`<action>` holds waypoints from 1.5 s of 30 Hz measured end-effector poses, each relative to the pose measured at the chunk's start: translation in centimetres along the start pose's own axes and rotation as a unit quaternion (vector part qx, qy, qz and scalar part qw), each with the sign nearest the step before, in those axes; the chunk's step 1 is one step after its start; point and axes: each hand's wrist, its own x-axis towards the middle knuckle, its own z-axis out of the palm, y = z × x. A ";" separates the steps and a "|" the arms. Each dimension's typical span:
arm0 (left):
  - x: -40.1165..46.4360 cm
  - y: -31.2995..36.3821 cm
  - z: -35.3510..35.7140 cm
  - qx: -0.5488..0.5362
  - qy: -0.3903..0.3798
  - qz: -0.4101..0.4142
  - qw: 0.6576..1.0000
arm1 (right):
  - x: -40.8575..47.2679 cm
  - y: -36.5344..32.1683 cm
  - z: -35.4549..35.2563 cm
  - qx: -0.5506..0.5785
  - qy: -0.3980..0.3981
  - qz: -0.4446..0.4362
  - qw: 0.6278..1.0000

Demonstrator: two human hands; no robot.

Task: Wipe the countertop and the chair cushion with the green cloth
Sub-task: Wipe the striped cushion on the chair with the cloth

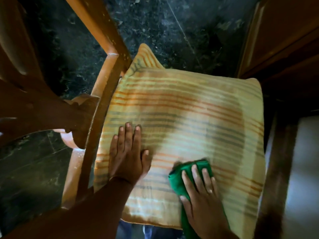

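Observation:
A striped yellow and orange chair cushion lies on the seat of a wooden chair. My left hand rests flat on the cushion's near left part, fingers spread a little. My right hand presses the bunched green cloth onto the cushion's near right part, with the fingers lying over the cloth. Part of the cloth trails under my wrist toward the cushion's near edge.
The chair's carved wooden back and arm rail stand at the left. Wooden cabinet fronts rise at the upper right, and a pale surface sits at the right edge. Dark marbled floor shows beyond the cushion.

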 end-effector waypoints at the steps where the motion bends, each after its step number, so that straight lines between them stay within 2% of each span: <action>1: 0.0 0.0 0.1 0.001 0.001 -0.001 1.000 | 1.8 0.4 -0.3 -0.006 0.005 -0.004 1.000; 5: 0.0 0.1 -0.1 -0.003 0.003 0.001 1.000 | 18.3 0.5 -5.7 -0.018 0.111 0.054 0.992; 7: 0.2 0.2 -0.3 -0.002 0.002 -0.002 1.000 | 26.7 1.1 -9.5 -0.003 0.107 0.086 0.990; 9: 0.3 0.3 -0.7 0.004 -0.006 -0.003 1.000 | 30.5 1.8 -11.4 0.008 0.089 0.090 0.992; 11: 0.3 0.5 -1.2 0.010 -0.016 -0.002 1.000 | 27.7 2.4 -10.6 -0.004 0.110 0.069 0.992; 14: 0.1 0.6 -1.7 0.013 -0.035 0.000 0.999 | 12.9 3.2 -4.9 -0.012 0.134 0.062 0.989; 16: 0.1 0.5 -1.8 0.015 -0.045 -0.005 0.999 | 3.2 3.6 -1.6 -0.014 0.107 0.073 0.991; 18: 0.2 0.7 -2.0 0.015 -0.050 -0.002 0.999 | -0.1 5.2 -1.2 -0.003 0.053 0.082 0.995; 20: 0.2 0.9 -2.6 0.010 -0.056 -0.003 0.998 | 2.9 6.8 -2.6 -0.006 0.058 0.094 0.994; 23: 1.0 1.5 -3.6 -0.031 -0.069 -0.013 0.997 | 12.9 9.2 -6.7 0.000 0.140 0.163 0.977; 24: 1.9 2.0 -3.9 -0.039 -0.070 0.012 0.997 | 16.5 10.3 -8.6 0.012 0.144 0.184 0.972; 26: 5.4 3.4 -4.1 -0.038 -0.069 0.126 0.989 | 21.6 12.3 -11.1 0.010 0.144 0.201 0.969; 28: 11.1 4.3 -4.2 0.016 -0.078 0.228 0.970 | 22.3 13.1 -11.1 -0.010 0.150 0.175 0.973; 29: 14.1 4.5 -4.2 0.047 -0.085 0.249 0.964 | 20.9 12.8 -10.4 -0.026 0.160 0.150 0.975; 32: 19.2 3.3 -3.8 0.100 -0.086 0.260 0.956 | 12.1 8.8 -5.7 -0.055 0.150 0.077 0.984; 35: 19.5 2.6 -3.0 0.096 -0.068 0.264 0.957 | 4.7 4.2 -1.6 -0.076 0.082 -0.092 0.989; 37: 19.4 2.6 -3.2 0.081 -0.075 0.275 0.955 | 4.1 4.3 -1.9 -0.087 0.019 -0.189 0.978; 38: 19.7 2.5 -3.3 0.073 -0.077 0.275 0.956 | 5.4 4.9 -2.6 -0.105 0.022 -0.198 0.974; 39: 19.8 2.4 -3.4 0.069 -0.078 0.273 0.956 | 7.2 5.3 -3.4 -0.114 0.044 -0.170 0.978; 41: 19.8 2.4 -3.4 0.067 -0.074 0.272 0.957 | 11.9 5.4 -5.5 -0.086 0.102 -0.016 0.991; 43: 19.6 2.5 -3.1 0.065 -0.071 0.276 0.956 | 15.6 3.4 -6.5 -0.011 0.155 0.114 0.981; 45: 20.1 2.2 -3.3 0.052 -0.081 0.285 0.954 | 16.3 -1.6 -4.9 0.024 0.172 0.118 0.978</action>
